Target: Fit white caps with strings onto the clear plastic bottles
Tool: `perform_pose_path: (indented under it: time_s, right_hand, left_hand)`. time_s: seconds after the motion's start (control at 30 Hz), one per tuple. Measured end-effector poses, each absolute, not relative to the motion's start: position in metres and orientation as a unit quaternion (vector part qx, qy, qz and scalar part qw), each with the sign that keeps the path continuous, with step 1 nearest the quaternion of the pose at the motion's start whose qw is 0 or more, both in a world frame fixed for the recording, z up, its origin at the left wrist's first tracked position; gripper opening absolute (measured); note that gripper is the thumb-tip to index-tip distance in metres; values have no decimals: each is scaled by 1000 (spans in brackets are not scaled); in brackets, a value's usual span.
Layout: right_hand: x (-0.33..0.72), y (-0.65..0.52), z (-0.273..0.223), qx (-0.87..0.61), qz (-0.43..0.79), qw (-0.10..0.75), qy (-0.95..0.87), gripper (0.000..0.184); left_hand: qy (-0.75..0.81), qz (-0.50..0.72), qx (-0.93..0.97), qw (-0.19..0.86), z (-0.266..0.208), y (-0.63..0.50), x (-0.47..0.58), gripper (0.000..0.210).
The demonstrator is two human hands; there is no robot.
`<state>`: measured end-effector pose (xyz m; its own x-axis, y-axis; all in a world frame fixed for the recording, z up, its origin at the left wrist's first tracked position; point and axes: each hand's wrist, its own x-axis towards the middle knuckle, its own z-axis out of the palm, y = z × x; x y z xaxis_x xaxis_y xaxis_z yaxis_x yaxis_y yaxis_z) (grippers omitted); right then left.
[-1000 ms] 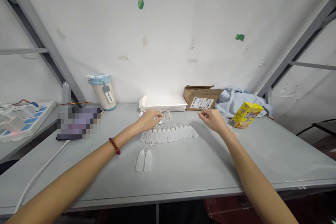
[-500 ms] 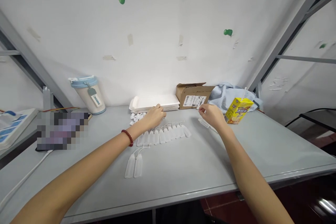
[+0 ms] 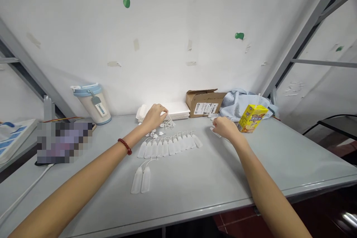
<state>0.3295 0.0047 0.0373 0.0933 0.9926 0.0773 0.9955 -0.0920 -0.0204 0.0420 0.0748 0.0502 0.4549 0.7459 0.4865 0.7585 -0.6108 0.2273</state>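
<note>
My left hand [image 3: 155, 118] is at the back of the table, thumb and forefinger pinched on a thin white tube [image 3: 168, 117] above a small heap of such tubes. Small white caps [image 3: 155, 135] lie below its palm. My right hand [image 3: 225, 128] is closed, fingers curled down over a translucent white piece [image 3: 215, 131]; what the fingertips hold is hidden. Between the hands and nearer me runs a row of several flat translucent bottles [image 3: 170, 146] with thin tubes at their necks. Two more bottles [image 3: 141, 180] lie side by side in front of the row.
Behind the left hand is a stack of white trays [image 3: 180, 111], beside a cardboard box [image 3: 205, 103]. A light blue cloth [image 3: 237, 101] and a yellow drink carton [image 3: 251, 119] stand right. A tumbler [image 3: 96, 104] and a blurred-out phone [image 3: 65, 142] are left.
My left hand has moved left and slightly up, uncovering the tubes and pinching one. My right hand has come down a little onto the translucent piece. The view has shifted slightly.
</note>
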Motion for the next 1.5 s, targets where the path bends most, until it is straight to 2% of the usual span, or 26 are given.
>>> perform_pose_path:
  time_s: [0.2, 0.4, 0.53, 0.63, 0.7, 0.77, 1.0, 1.5]
  right_hand:
    - [325, 2, 37, -750, -21, 15, -661, 19]
    - [319, 0, 38, -749, -31, 29, -662, 19]
    - [296, -5, 43, -703, -58, 95, -702, 23]
    - [268, -14, 40, -644, -65, 153, -747, 27]
    - [249, -22, 33, -558, -53, 269, -783, 24]
    - [232, -31, 25, -493, -28, 328, -805, 22]
    - [208, -52, 14, -390, 38, 374, -840, 22]
    - [205, -54, 16, -313, 37, 447, -837, 23]
  left_hand:
    - [-471, -371, -800, -9, 63, 65, 32, 16]
    - [-484, -406, -772, -61, 59, 38, 24, 14]
    - [-492, -424, -751, -120, 58, 17, 20, 22]
    - [-469, -441, -728, -236, 54, 1, 19, 23]
    - [-444, -449, -711, -308, 48, -11, 17, 20]
    - [-430, -459, -684, -369, 42, -22, 16, 18]
    - [-410, -454, -614, -499, 38, -50, 17, 16]
    - [-383, -435, -631, -516, 36, -52, 20, 17]
